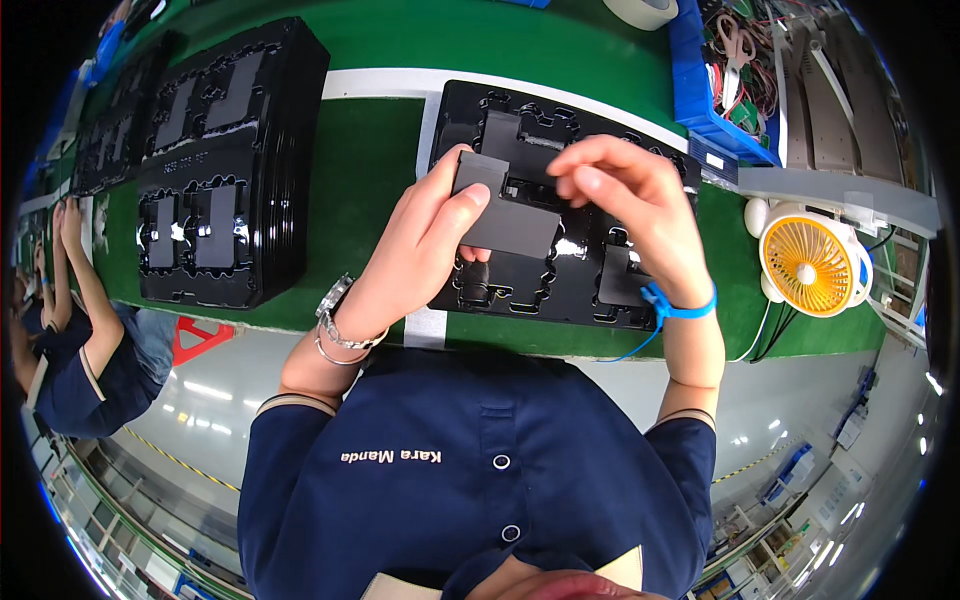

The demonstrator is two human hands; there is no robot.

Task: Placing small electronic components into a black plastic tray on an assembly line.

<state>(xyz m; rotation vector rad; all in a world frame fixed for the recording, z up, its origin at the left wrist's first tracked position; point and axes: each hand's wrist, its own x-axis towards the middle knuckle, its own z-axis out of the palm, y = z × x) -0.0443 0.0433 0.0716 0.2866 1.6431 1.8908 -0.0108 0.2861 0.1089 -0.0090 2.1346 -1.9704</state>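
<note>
A flat, dark grey L-shaped part point(515, 222) is gripped in my left hand point(425, 222), the thumb lying on its upper face. In its notch sits a small black detail, too small to make out. Just right of the part hovers my right hand point(640, 195), fingers loosely bent and apart, with nothing visible in them. A blue wrist strap point(690, 308) with a thin cord circles that wrist. Below both hands lies a glossy black moulded tray point(460, 110). Similar dark parts rest in its pockets, including one point(622, 278) near my right wrist. My hands hide the middle of the tray.
A tall stack of black trays point(292, 150) stands left on the green bench point(370, 150). On the right are a white-and-orange fan point(806, 268) and a blue bin point(690, 80) of wires and scissors point(735, 42). A tape roll point(645, 10) lies behind. Another person point(85, 350) works far left.
</note>
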